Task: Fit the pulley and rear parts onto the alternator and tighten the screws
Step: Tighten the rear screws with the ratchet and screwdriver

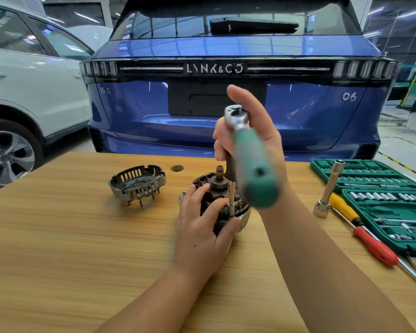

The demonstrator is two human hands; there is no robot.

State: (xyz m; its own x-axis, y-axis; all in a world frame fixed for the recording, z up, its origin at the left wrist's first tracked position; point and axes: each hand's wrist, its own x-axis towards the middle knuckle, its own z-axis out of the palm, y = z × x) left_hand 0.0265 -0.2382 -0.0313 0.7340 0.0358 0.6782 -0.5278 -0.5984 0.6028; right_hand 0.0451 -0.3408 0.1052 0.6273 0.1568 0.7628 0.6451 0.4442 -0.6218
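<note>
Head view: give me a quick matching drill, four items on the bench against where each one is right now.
Items:
1. ratchet
2. rear cover
3. alternator
4. red and yellow screwdriver

Places:
A. lying beside the green socket case
B. steadied by the left hand
C. alone on the table, left of the hands
D. gripped in the right hand, socket extension down on the alternator

Pairs: 1-D, 2-C, 3-B, 4-A
</note>
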